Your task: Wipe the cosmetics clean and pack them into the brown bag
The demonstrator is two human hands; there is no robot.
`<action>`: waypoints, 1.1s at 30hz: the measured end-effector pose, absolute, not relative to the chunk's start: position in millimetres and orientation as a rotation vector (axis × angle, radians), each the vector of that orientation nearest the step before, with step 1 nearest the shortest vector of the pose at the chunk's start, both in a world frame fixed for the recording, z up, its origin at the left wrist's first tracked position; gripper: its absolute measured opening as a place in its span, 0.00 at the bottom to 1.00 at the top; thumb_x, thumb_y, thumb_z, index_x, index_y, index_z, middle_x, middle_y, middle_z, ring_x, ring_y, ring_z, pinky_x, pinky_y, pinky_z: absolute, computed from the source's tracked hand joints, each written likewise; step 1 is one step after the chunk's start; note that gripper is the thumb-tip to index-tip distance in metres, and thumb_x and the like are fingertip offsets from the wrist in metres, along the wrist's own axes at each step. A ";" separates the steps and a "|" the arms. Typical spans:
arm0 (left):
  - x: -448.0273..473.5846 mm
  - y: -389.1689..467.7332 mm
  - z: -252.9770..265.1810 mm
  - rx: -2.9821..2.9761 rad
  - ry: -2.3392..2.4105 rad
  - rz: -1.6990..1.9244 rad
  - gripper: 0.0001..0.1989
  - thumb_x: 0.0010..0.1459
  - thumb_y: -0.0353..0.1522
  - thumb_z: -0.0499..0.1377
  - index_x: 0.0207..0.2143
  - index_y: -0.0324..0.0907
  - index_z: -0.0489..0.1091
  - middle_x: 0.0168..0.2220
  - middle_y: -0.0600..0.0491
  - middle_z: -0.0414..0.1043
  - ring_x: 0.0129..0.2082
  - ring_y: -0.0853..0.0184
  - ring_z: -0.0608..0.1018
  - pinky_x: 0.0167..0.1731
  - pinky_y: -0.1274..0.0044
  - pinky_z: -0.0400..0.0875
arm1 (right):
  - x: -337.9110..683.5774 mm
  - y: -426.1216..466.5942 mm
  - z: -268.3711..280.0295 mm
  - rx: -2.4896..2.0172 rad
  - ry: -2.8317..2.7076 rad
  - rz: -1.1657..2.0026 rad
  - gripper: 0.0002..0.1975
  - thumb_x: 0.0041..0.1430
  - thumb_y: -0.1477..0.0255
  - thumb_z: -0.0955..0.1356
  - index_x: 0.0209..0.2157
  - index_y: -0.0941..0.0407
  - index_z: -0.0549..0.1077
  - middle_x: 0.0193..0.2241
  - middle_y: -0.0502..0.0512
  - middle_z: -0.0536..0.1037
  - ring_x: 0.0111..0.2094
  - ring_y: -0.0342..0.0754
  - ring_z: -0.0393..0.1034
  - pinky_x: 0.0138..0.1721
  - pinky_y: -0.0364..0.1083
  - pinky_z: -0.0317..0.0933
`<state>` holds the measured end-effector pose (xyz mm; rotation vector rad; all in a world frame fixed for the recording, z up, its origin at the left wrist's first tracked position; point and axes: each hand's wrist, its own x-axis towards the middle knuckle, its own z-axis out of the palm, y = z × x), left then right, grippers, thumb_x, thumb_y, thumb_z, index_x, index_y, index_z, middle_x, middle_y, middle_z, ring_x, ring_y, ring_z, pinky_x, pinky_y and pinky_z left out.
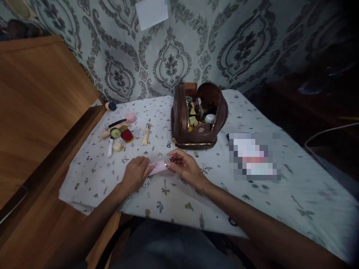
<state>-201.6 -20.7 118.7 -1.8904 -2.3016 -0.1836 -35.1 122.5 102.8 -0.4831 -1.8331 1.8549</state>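
Observation:
A pink squeeze tube [157, 167] lies sideways between my hands, just above or on the patterned cloth. Around its left end my left hand [137, 172] is closed. The fingers of my right hand [185, 167] pinch the silvery cap end on the right. Just beyond them stands a brown cosmetic bag [179, 119], unzipped, with several jars and bottles inside. A small beige tube [146, 135] lies on the cloth past my left hand.
Left of the beige tube sit a red jar [127, 136], a pink jar [130, 118], a green-topped jar [115, 133], a white tube [110, 147] and a black pencil [117, 123]. A blurred-out phone-like object [252, 155] lies right. A wooden panel [42, 97] borders the left.

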 end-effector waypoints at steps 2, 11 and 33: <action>-194.5 -17.9 117.7 -1.902 -2.240 -0.189 0.15 0.69 0.38 0.48 0.35 0.40 0.69 0.34 0.47 0.73 0.35 0.58 0.74 0.36 0.69 0.67 | -34.1 121.7 105.6 -0.439 -1.888 1.777 0.16 0.57 0.60 0.70 0.42 0.55 0.74 0.29 0.50 0.72 0.26 0.43 0.66 0.28 0.43 0.63; -179.6 -10.4 118.7 -1.987 -2.180 -0.218 0.07 0.61 0.33 0.58 0.41 0.40 0.67 0.35 0.49 0.75 0.35 0.57 0.77 0.34 0.68 0.71 | -29.5 122.3 117.7 -0.417 -1.922 1.630 0.14 0.61 0.60 0.67 0.35 0.57 0.75 0.26 0.50 0.71 0.25 0.42 0.66 0.27 0.42 0.61; -181.6 78.3 257.5 -1.617 -2.019 -1.730 0.08 0.57 0.35 0.62 0.27 0.43 0.75 0.30 0.53 0.78 0.32 0.65 0.78 0.35 0.76 0.72 | 40.7 194.1 220.1 -0.304 -2.000 1.797 0.17 0.53 0.70 0.74 0.45 0.55 0.73 0.33 0.49 0.72 0.33 0.41 0.66 0.33 0.41 0.59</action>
